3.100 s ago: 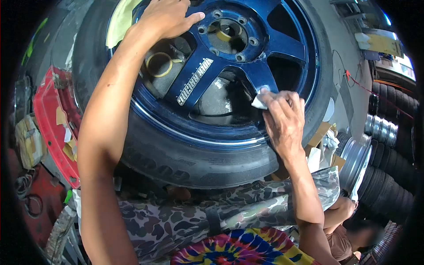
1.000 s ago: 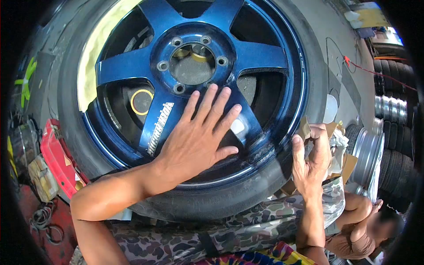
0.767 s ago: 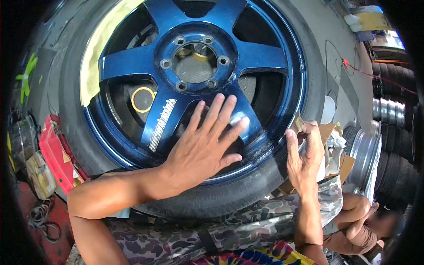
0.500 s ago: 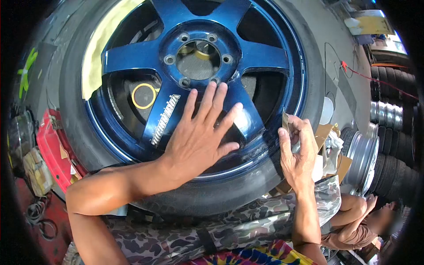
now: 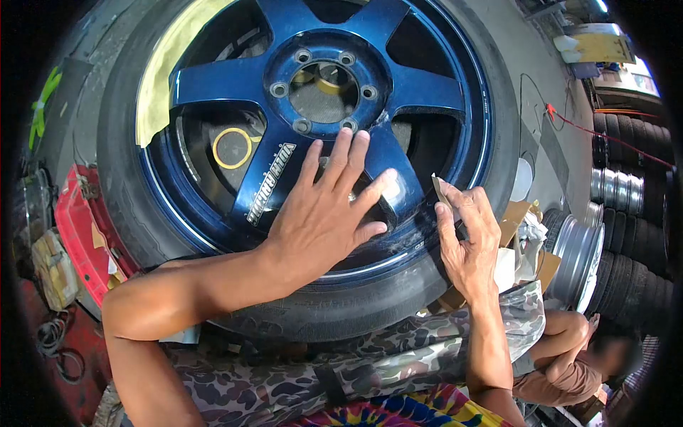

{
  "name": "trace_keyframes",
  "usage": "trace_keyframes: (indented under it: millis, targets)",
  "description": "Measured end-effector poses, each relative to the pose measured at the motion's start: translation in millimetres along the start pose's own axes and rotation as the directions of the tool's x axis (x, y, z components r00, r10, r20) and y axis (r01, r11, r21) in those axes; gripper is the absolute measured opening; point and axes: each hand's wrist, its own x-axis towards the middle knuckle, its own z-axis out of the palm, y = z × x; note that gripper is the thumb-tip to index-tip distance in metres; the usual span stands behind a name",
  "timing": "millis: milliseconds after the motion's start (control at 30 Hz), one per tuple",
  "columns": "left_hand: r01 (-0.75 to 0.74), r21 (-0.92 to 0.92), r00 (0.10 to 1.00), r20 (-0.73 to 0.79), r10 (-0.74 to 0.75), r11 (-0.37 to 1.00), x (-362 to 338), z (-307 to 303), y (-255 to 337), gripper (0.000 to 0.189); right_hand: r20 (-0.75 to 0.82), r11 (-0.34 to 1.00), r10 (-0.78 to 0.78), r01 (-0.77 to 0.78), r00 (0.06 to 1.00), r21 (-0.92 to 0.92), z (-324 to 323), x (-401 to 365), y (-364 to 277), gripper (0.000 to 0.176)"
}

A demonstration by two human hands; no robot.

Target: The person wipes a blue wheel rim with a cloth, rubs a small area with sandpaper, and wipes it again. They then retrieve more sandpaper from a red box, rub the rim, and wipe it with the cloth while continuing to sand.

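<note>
A blue spoked wheel (image 5: 220, 82) in a black tyre (image 5: 128, 192) lies face up before me. My left hand (image 5: 324, 196) is spread over the lower spokes, fingertips close to the hub. To its right, my right hand (image 5: 469, 231) pinches a folded piece of sandpaper (image 5: 439, 191) between thumb and fingers, over the rim's lower right. The spoke between my hands has a pale, worn-looking patch (image 5: 402, 191). White lettering (image 5: 272, 185) runs along the spoke left of my left hand. Yellow masking (image 5: 155, 99) covers the rim's upper left.
A yellow tape ring (image 5: 233, 148) shows through the spokes. At left is a red plastic object (image 5: 85, 228). Silver rims (image 5: 576, 245) and stacked tyres (image 5: 626, 235) stand at right, with a red cable (image 5: 605, 137) on the floor. Another person (image 5: 569, 363) sits at lower right.
My right hand has moved left and slightly up with the sandpaper, nearer the worn spoke. My left hand stays in place on the wheel. The view has shifted slightly.
</note>
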Motion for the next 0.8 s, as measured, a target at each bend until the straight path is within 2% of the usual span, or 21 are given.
trace_keyframes:
  millis: [67, 100, 167, 200, 267, 367, 633, 800]
  targets:
    - [0.023, 0.14, 0.999, -0.035, -0.018, 0.99, 2, -3, 1, 0.069, 0.005, 1.0, 0.001, -0.001, 1.0, 0.004, 0, 0, 0, 0.034]
    - [0.023, 0.139, 0.999, -0.036, -0.019, 0.99, 2, -6, 2, 0.069, 0.009, 1.0, 0.002, -0.002, 1.0, 0.01, -1, 1, 0, 0.034]
    - [0.031, 0.122, 0.995, 0.087, -0.042, 0.992, 1, -9, 5, 0.074, 0.011, 1.0, 0.002, -0.002, 1.0, 0.005, 0, 1, -1, 0.034]
    - [0.033, 0.122, 0.995, 0.085, -0.044, 0.992, 0, -8, 5, 0.074, 0.014, 1.0, 0.003, -0.003, 1.0, 0.002, 0, 1, -1, 0.034]
    - [-0.057, 0.154, 0.997, 0.051, 0.05, 0.986, -2, -2, 4, 0.076, 0.015, 1.0, -0.001, 0.001, 1.0, -0.003, 0, 1, -1, 0.034]
    - [-0.088, 0.088, 0.991, 0.107, 0.078, 0.992, -4, -1, 8, 0.075, 0.015, 1.0, -0.006, 0.007, 1.0, -0.007, 2, 2, 0, 0.034]
    - [-0.214, 0.017, 0.971, 0.117, 0.21, 0.977, -9, 1, 14, 0.076, 0.029, 1.0, 0.006, -0.006, 1.0, -0.006, 3, 1, -3, 0.035]
    - [-0.117, 0.128, 0.983, 0.156, 0.097, 0.985, -4, -5, 12, 0.076, 0.054, 1.0, -0.001, 0.002, 0.999, -0.021, 4, 0, -6, 0.038]
